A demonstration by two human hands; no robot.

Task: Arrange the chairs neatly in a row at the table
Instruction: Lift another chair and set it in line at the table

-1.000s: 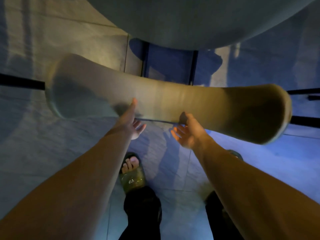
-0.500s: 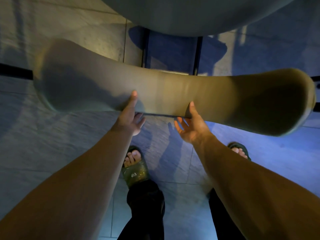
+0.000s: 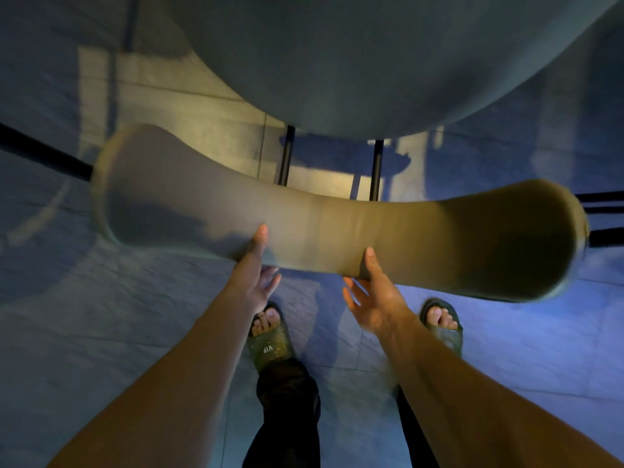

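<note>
I look straight down on a chair. Its curved padded backrest [image 3: 337, 228] runs across the middle of the view, and its rounded grey seat [image 3: 388, 62] fills the top. Two thin black posts [image 3: 286, 157] join backrest and seat. My left hand [image 3: 253, 271] has its thumb on the near face of the backrest, fingers spread below the lower edge. My right hand [image 3: 374, 292] does the same a little to the right, thumb on the backrest and fingers apart underneath. The table is not in sight.
Grey floor tiles [image 3: 101, 332] lie all around, lit yellow beside the seat and blue at the right. Black chair legs [image 3: 44, 153] reach out at left and right [image 3: 604, 211]. My feet in dark sandals [image 3: 270, 342] stand just behind the backrest.
The chair has shifted in view: the backrest sits lower and nearer my feet, and more of the seat shows. Both hands kept their thumbs on the backrest and my right foot came forward.
</note>
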